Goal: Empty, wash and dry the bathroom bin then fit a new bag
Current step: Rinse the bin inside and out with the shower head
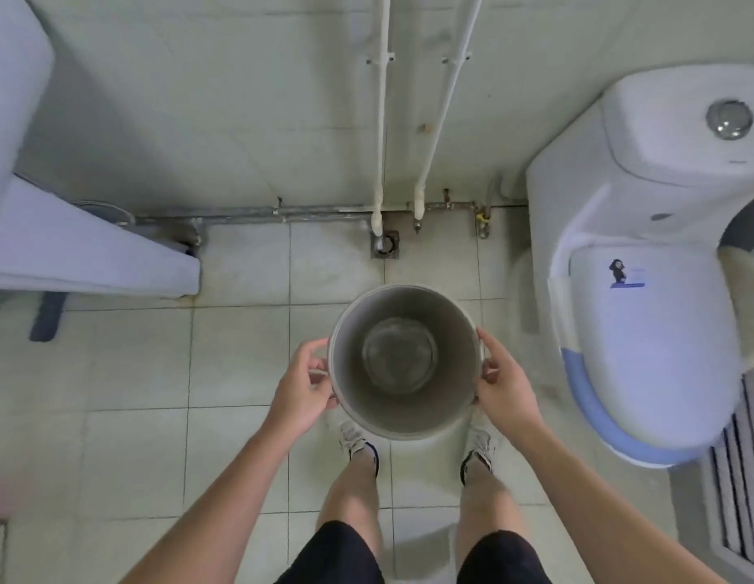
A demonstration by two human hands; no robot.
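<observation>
A round grey bin (447, 330) is held upright above the tiled floor, in front of my feet. I look straight down into it; its inside is bare, with no bag and no rubbish visible. My left hand (306, 383) grips the bin's left side at the rim, fingers curled round the edge. My right hand (503, 383) grips the right side the same way.
A white toilet (645, 314) with its lid down stands at the right, a striped mat (741, 478) beside it. A floor drain (384, 244) and two white pipes (381, 120) sit at the far wall. A white fixture (72, 250) fills the left.
</observation>
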